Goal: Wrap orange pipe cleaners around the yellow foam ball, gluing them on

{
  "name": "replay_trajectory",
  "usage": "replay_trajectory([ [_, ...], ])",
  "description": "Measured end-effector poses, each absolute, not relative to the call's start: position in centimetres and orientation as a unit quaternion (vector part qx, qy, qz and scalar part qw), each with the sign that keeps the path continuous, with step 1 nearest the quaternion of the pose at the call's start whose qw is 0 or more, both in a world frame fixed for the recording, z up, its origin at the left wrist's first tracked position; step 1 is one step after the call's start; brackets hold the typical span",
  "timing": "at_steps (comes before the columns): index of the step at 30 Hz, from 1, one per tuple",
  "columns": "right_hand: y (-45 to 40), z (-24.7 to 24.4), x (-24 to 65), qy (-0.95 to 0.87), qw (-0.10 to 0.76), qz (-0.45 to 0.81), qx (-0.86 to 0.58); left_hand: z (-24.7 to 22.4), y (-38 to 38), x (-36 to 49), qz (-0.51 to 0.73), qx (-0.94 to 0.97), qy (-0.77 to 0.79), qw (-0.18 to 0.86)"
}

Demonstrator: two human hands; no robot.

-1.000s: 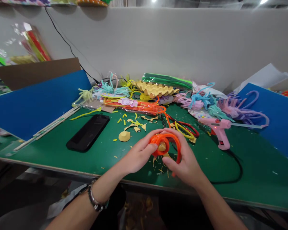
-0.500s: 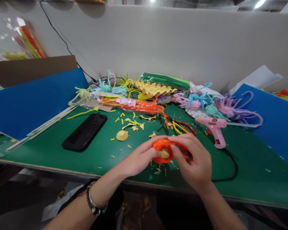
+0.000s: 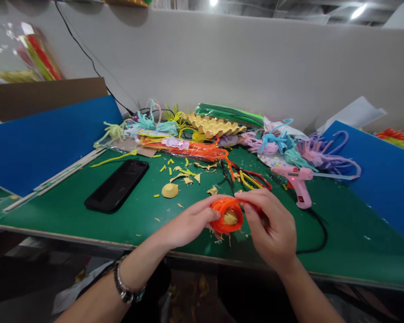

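Orange pipe cleaner point(image 3: 218, 228) is coiled in a ring around a tan, cup-like carton piece point(image 3: 230, 217) at the near middle of the bench. My left hand point(image 3: 188, 226) grips the coil's left side, thumb on its rim and fingers behind it. At the upper right, my right hand point(image 3: 274, 226) pinches a strand of the orange pipe cleaner between thumb and forefinger. Part of the strand is hidden in that palm. A separate tan carton cup point(image 3: 170, 190) lies beyond my left hand, among trimmed scraps.
A pink glue gun point(image 3: 299, 184) rests at right, its black cord trailing nearby. A black phone point(image 3: 117, 185) and wooden sticks point(image 3: 65, 172) lie at left. Along the back are bagged orange pipe cleaners point(image 3: 188, 148) and an egg carton point(image 3: 212, 124). Blue boards point(image 3: 54, 139) flank the bench.
The coil has tilted so its opening faces me more, and the carton piece inside shows more. My right fingers have drawn the strand slightly away from it. The view has shifted slightly.
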State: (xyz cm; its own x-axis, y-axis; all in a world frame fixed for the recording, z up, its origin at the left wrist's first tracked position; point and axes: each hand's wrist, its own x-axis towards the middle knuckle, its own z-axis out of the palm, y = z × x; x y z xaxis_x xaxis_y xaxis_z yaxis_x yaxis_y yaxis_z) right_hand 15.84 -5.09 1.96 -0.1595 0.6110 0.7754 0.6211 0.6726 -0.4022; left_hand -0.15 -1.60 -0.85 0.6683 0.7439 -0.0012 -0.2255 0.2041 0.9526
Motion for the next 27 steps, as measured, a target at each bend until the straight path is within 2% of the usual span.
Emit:
replay_trajectory([
  [7,-5.1,1.9,15.8,-0.748,0.508,-0.005,-0.426,-0.6,-1.6,-0.3,0.365,0.52,0.26,0.727],
  [13,-4.9,2.1,15.6,-0.765,0.498,-0.008,-0.41,0.6,-1.8,-0.3,0.379,0.464,0.25,0.761],
  [27,-4.6,1.8,15.8,-0.776,0.507,0.038,-0.374,0.3,-1.9,-0.7,0.303,0.441,0.15,0.831],
])
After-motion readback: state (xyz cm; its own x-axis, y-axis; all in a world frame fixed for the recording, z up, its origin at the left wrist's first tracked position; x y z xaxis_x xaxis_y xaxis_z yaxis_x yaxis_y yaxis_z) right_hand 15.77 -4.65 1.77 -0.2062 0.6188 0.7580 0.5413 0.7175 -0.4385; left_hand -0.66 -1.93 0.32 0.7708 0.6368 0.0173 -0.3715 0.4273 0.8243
